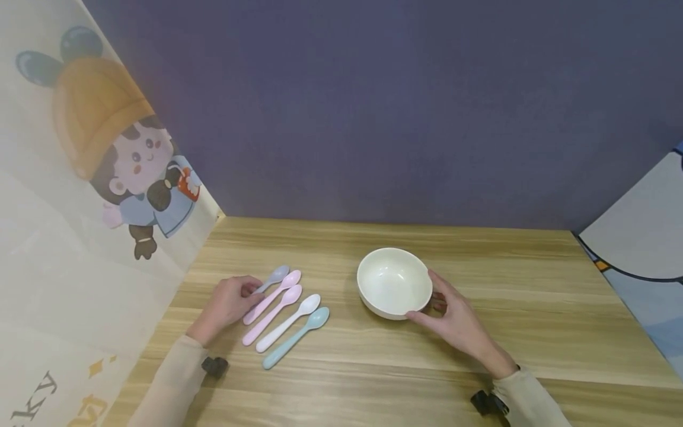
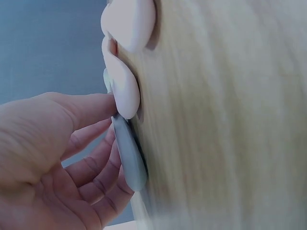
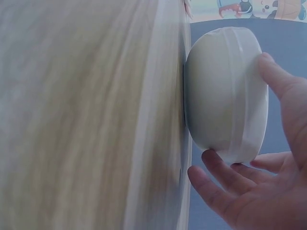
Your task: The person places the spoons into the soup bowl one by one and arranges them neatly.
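Five small spoons would be several: a grey-blue spoon (image 1: 278, 274), a pink spoon (image 1: 290, 279), a second pink spoon (image 1: 291, 295), a white spoon (image 1: 309, 304) and a teal spoon (image 1: 318, 318) lie slanted in a row. My left hand (image 1: 229, 300) pinches the grey-blue spoon by its handle, at the row's far left end; its bowl end shows below the thumb in the left wrist view. A cream-white bowl (image 1: 392, 281) stands upright on the table. My right hand (image 1: 458, 320) holds its right side, thumb at the near rim and fingers curved along the outer wall.
The wood-grain table (image 1: 405, 379) carries all of these. A dark blue-grey panel (image 1: 373, 112) rises behind it. A pale wall with a cartoon figure (image 1: 155, 178) borders the left, and another printed panel (image 1: 640, 237) borders the right.
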Action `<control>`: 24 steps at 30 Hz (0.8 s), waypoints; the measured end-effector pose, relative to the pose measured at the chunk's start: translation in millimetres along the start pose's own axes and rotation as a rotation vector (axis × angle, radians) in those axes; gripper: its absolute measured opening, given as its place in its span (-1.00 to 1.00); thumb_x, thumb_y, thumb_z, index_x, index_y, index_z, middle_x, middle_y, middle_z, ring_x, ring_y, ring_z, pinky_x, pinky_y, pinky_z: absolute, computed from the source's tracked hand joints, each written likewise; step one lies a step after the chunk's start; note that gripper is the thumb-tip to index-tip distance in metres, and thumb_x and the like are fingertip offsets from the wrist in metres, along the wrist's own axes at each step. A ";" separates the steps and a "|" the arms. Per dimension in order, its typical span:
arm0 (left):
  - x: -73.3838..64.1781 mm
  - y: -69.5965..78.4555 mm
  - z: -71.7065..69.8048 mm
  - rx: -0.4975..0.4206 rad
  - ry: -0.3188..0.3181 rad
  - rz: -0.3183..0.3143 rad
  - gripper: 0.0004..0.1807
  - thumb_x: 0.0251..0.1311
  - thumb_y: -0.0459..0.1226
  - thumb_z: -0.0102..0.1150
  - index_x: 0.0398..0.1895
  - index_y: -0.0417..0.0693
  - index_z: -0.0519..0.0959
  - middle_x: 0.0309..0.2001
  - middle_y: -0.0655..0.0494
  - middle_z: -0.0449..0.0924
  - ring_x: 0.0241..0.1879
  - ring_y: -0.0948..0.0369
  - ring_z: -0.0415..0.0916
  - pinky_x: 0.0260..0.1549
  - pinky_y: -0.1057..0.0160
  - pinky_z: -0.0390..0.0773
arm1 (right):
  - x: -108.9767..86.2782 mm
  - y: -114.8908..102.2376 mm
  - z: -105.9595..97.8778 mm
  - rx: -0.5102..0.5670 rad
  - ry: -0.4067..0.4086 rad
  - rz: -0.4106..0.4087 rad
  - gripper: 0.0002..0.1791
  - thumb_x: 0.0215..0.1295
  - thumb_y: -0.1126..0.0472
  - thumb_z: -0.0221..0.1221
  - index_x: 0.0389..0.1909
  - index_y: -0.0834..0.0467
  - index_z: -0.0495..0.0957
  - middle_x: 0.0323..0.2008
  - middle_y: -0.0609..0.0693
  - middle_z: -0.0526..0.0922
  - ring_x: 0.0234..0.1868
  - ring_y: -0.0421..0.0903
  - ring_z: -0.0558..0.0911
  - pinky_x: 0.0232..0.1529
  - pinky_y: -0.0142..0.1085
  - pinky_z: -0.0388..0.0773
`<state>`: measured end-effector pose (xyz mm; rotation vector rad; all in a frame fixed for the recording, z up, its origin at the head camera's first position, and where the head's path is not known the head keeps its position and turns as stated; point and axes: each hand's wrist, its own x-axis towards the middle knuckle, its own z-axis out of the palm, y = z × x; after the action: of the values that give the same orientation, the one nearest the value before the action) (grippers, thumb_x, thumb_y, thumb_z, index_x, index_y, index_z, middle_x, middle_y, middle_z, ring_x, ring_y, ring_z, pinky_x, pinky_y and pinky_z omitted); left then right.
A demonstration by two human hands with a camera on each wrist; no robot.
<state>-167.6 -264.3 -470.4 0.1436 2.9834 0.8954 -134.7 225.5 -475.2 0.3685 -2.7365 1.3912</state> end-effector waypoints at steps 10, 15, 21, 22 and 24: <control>0.5 -4.3 -4.6 -0.005 0.002 -0.006 -0.75 0.29 -0.30 0.43 -0.01 -0.20 0.75 -0.30 0.04 0.78 -0.40 0.26 0.56 -0.40 0.30 0.54 | -0.4 1.1 0.1 0.003 0.007 -0.011 0.18 0.16 0.01 0.60 0.62 0.36 0.14 0.41 0.48 0.45 0.14 0.30 0.75 0.07 0.02 0.76; -1.2 -2.3 -7.4 -0.001 -0.001 -0.002 -0.74 0.30 -0.29 0.42 0.00 -0.20 0.75 -0.27 0.02 0.79 -0.39 0.24 0.57 -0.37 0.25 0.55 | -0.9 0.7 -0.4 -0.006 0.008 -0.002 0.18 0.16 -0.01 0.60 0.63 0.35 0.14 0.43 0.47 0.44 0.13 0.30 0.75 0.07 0.02 0.76; -2.8 4.2 -10.1 0.026 0.021 0.034 -0.76 0.30 -0.30 0.43 -0.01 -0.19 0.76 -0.25 0.01 0.80 -0.31 0.19 0.65 -0.25 0.10 0.65 | -0.1 0.3 -0.4 -0.012 0.005 -0.008 0.17 0.17 -0.01 0.59 0.63 0.35 0.15 0.49 0.45 0.37 0.14 0.29 0.75 0.08 0.01 0.76; -2.9 5.7 -10.6 0.031 0.025 0.041 -0.76 0.30 -0.29 0.43 -0.01 -0.19 0.76 -0.25 0.00 0.81 -0.30 0.18 0.66 -0.22 0.07 0.66 | 0.1 0.2 -0.5 -0.008 0.003 -0.010 0.17 0.17 -0.01 0.59 0.63 0.35 0.14 0.49 0.46 0.37 0.14 0.29 0.75 0.08 0.00 0.76; -2.9 8.4 -11.3 0.035 0.031 0.051 -0.75 0.30 -0.29 0.43 -0.01 -0.19 0.76 -0.24 0.00 0.81 -0.28 0.16 0.68 -0.19 0.03 0.68 | 0.3 0.2 -0.2 -0.002 0.000 -0.014 0.17 0.17 -0.01 0.59 0.63 0.35 0.14 0.50 0.46 0.36 0.15 0.29 0.75 0.09 -0.01 0.76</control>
<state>-164.5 -263.8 -456.4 0.2101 3.0379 0.8582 -135.0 225.7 -475.2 0.3871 -2.7302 1.3846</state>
